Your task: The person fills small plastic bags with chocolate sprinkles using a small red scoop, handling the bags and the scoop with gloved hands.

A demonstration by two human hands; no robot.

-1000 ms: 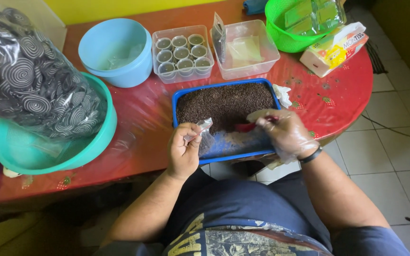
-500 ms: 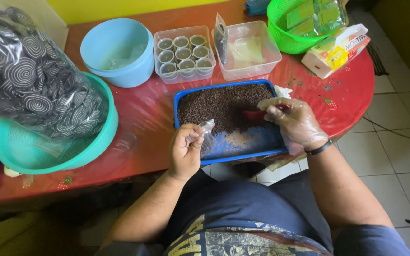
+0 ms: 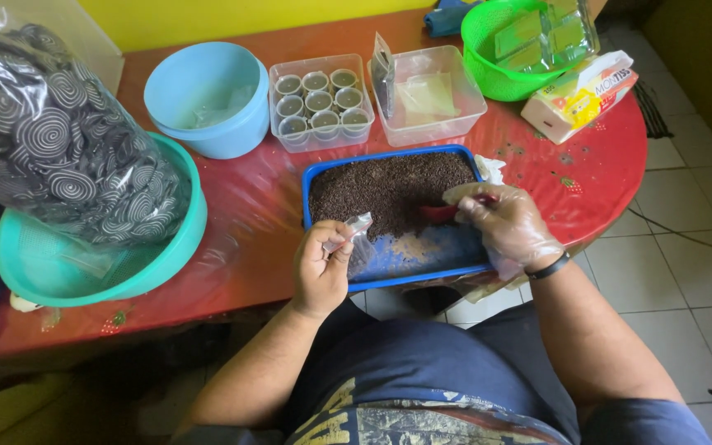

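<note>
A blue tray (image 3: 316, 175) at the red table's near edge holds dark brown granules (image 3: 385, 185). My left hand (image 3: 321, 268) pinches a small clear plastic bag (image 3: 356, 229) over the tray's near left corner. My right hand (image 3: 506, 224), in a thin clear glove, holds a small red scoop (image 3: 440, 213) whose tip rests in the granules near the tray's right side. The near part of the tray shows bare blue bottom.
A clear box of several small cups (image 3: 320, 100), a clear tub with sachets (image 3: 427, 92), a light blue bowl (image 3: 208, 99), a green basket (image 3: 504, 45) and a tissue pack (image 3: 580, 92) stand behind. A teal basin (image 3: 158, 264) at left holds a bag of spiral-patterned pieces (image 3: 51, 140).
My right hand has moved forward from the tray's near right corner into the granules with the scoop. My left hand keeps the bag in the same spot.
</note>
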